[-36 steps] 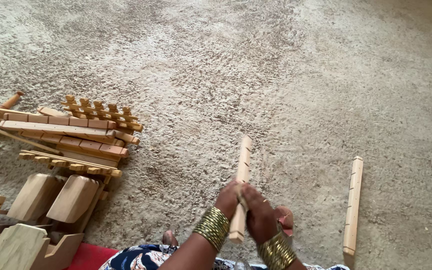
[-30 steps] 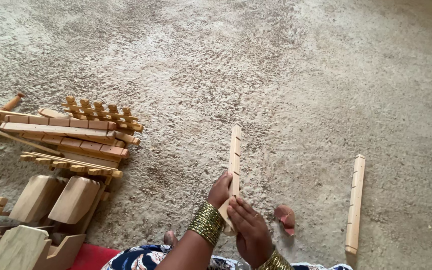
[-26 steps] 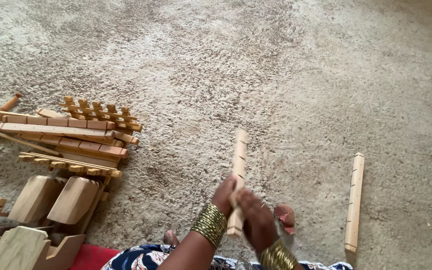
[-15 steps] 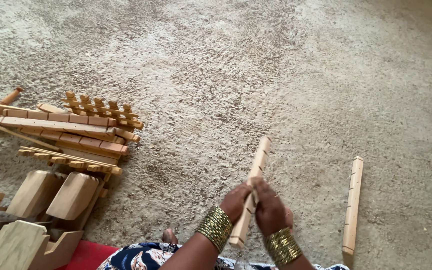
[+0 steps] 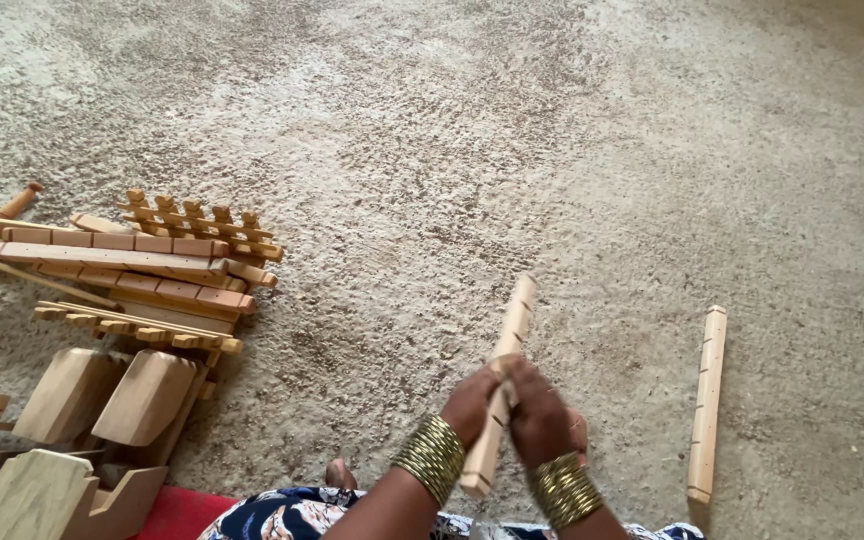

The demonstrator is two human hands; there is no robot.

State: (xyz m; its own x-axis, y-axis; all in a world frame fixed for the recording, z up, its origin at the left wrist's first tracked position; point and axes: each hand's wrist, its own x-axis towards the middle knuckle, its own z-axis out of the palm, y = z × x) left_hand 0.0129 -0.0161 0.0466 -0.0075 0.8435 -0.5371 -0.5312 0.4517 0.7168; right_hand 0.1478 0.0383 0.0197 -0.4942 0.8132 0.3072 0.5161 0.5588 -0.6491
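Observation:
My left hand (image 5: 470, 405) and my right hand (image 5: 540, 413) are both closed around the middle of a long pale wooden bar (image 5: 512, 328). The bar is tilted, its far end pointing up and right over the carpet, its near end between my wrists. Gold bangles cover both wrists. A second wooden bar with small holes along it (image 5: 707, 400) lies flat on the carpet to the right of my right hand, apart from it.
A heap of notched wooden slats and rods (image 5: 137, 262) lies at the left. Below it are rounded wooden blocks (image 5: 147, 396) and larger shaped pieces (image 5: 22, 495). Beige carpet (image 5: 512, 140) stretches beyond. Patterned cloth and a red edge show at the bottom.
The held bar has swung between upright and tilted right while my hands shifted along it. The small reddish piece seen on the carpet earlier is now hidden behind my right hand.

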